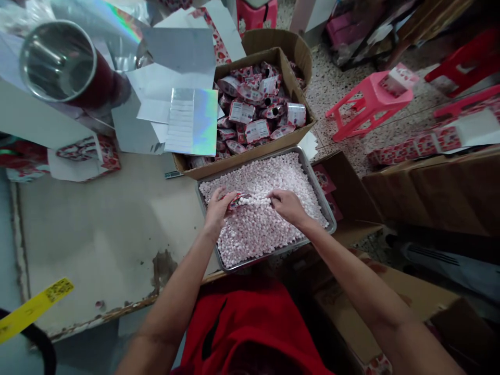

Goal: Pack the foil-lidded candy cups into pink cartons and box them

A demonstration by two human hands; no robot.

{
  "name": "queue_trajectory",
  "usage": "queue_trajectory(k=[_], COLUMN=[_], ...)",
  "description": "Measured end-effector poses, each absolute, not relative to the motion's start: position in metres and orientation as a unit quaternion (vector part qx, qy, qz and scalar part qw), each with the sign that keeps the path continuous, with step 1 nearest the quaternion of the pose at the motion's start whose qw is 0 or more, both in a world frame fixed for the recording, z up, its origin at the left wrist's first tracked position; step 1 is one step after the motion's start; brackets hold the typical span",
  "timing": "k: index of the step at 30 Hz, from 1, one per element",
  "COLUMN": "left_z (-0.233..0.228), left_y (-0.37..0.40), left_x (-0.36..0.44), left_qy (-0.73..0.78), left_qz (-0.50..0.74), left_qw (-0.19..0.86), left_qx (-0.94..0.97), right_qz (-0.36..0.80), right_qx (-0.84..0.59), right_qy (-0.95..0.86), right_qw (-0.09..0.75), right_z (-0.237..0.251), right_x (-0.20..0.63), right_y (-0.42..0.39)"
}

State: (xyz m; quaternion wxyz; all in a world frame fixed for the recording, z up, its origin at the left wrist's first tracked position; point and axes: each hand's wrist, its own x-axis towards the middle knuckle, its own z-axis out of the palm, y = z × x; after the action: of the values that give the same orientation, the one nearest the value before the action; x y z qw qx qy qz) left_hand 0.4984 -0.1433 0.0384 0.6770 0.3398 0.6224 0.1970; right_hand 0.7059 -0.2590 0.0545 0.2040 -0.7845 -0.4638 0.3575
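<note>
A shallow metal tray [317,185] full of small white and pale pink pellets [258,237] lies at the table's front edge. Over its middle, my left hand [217,211] is closed on a small red printed pouch [234,201]. My right hand [288,206] is at the pellets to the right, its fingers curled together. A narrow row of pellets runs between the pouch and these fingertips. Whether a scoop lies under that row, I cannot make out. Behind the tray stands an open cardboard box [250,155] heaped with similar printed pouches [255,130].
Left of the box are white card sheets [179,62], a shiny film-covered stack [191,122] and a tall dark red metal cup [88,78]. A pink stool [371,101] stands on the floor at right. Cardboard cartons [437,187] crowd the right side.
</note>
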Motion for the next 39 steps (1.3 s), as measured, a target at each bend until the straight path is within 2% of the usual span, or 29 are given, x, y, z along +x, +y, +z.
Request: queue_trajectory(k=[4,8,12,15,17,19,21,25,27,30,32,35,39], left_z=[0.032,0.023,0.015,0.014,0.014,0.013,0.01,0.006,0.006,0.011,0.016,0.027,0.043], left_y=[-0.132,-0.113,-0.101,-0.101,-0.103,-0.106,-0.109,-0.11,-0.11,-0.114,-0.119,-0.127,-0.133], left_x=[0.486,0.464,0.454,0.457,0.46,0.465,0.468,0.468,0.464,0.462,0.467,0.479,0.493], left_qy=[0.569,0.434,0.402,0.423,0.384,0.342,0.338,0.39,0.417,0.424,0.408,0.372,0.338], left_qz=[0.141,0.047,-0.009,-0.007,0.006,0.009,0.013,0.089,0.152,0.193,0.188,0.18,0.16], left_qw=[0.685,0.672,0.463,0.292,0.239,0.228,0.231,0.317,0.411,0.547,0.596,0.594,0.533], left_qx=[0.432,0.598,0.789,0.858,0.892,0.912,0.912,0.86,0.796,0.696,0.666,0.69,0.759], right_qz=[0.283,0.271,0.268,0.207,0.15,0.126,0.154,0.265,0.302,0.361,0.4,0.434,0.396], right_qx=[-0.815,-0.811,-0.792,-0.813,-0.849,-0.878,-0.888,-0.862,-0.839,-0.799,-0.77,-0.737,-0.757], right_qy=[-0.504,-0.519,-0.547,-0.542,-0.501,-0.456,-0.431,-0.396,-0.367,-0.337,-0.335,-0.362,-0.431], right_qw=[0.041,-0.014,-0.044,-0.06,-0.069,-0.074,-0.033,0.177,0.264,0.343,0.368,0.371,0.291], right_z=[0.084,0.105,0.127,0.142,0.14,0.119,0.081,0.003,-0.012,-0.001,0.018,0.048,0.086], right_x=[0.682,0.646,0.626,0.659,0.701,0.739,0.76,0.747,0.736,0.735,0.739,0.742,0.738], right_y=[-0.243,-0.213,-0.196,-0.228,-0.266,-0.303,-0.325,-0.322,-0.315,-0.316,-0.316,-0.305,-0.278])
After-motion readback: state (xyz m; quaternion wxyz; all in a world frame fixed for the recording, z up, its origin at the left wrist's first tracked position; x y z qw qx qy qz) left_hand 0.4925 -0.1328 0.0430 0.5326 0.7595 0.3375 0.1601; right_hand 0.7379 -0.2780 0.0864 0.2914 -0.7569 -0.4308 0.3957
